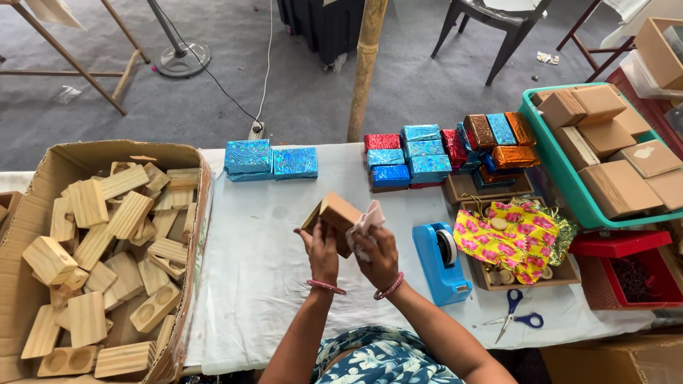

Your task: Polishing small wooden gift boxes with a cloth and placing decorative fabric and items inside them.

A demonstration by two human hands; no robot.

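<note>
Head view, frame centre above the tabletop (270, 270): left hand (321, 250) clamps a small wooden block (336, 217) by its sides, right hand (378, 257) pinches a limp pale cloth (366, 226) against it; block looks rigid, light, smooth-faced, so edge grip seems safest.

Two bare forearms, sleeveless to the frame's lower edge. Slim pink bangle (326, 286) at the left wrist, beaded pink-red bangle (389, 286) at the right. Below, a dark blue garment (370, 359) printed with pale blue and white leaves.
</note>
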